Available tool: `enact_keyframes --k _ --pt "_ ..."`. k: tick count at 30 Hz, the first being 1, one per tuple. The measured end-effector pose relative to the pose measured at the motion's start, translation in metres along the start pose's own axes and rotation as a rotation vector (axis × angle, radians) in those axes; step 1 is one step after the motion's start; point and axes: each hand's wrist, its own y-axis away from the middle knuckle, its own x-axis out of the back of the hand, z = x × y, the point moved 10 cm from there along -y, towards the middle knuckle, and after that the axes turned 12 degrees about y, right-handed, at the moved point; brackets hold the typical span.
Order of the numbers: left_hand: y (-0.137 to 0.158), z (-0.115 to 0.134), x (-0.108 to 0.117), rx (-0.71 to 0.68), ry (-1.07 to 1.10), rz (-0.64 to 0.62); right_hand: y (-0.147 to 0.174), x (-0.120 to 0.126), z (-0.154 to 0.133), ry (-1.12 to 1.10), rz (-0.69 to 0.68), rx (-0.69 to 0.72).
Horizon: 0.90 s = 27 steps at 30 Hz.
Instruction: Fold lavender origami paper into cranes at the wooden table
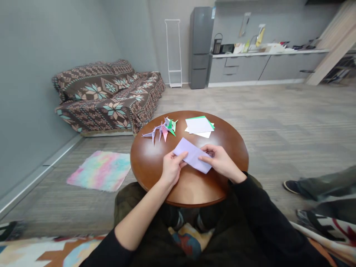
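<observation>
A folded sheet of lilac origami paper (193, 154) is held between my two hands above the round brown table (191, 191). My left hand (172, 167) pinches its left end, thumb on top and fingers beneath. At the right end, my right hand (218, 159) grips the paper with the thumb on its face and the fingers curled behind the far edge. Beyond the left hand stand several folded paper cranes (164, 129) in lilac, pink, green and white. A small stack of paper sheets (198, 125), white-lilac over green, lies farther back on the right.
A sofa with a patterned cover (111, 98) stands at the far left, with a pastel fluffy rug (100, 170) on the floor before it. A grey fridge (200, 48) and kitchen counter (244, 68) line the back wall. Another person's leg (325, 183) reaches in from the right.
</observation>
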Motion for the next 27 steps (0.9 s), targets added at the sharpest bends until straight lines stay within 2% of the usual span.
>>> enact_keyframes --k 3,8,16,27 --pt "-0.001 -0.001 0.002 -0.017 -0.034 -0.002 0.0 -0.003 -0.004 0.008 -0.026 0.008" --pt "0.001 0.001 0.002 -0.051 -0.072 -0.019 -0.003 -0.005 -0.005 0.026 0.016 0.005" --pt "0.001 0.014 -0.003 -0.15 -0.131 -0.063 0.002 -0.003 -0.001 0.069 -0.002 0.003" --pt "-0.001 0.01 -0.006 -0.126 -0.166 -0.11 0.004 0.002 0.003 0.074 0.016 -0.007"
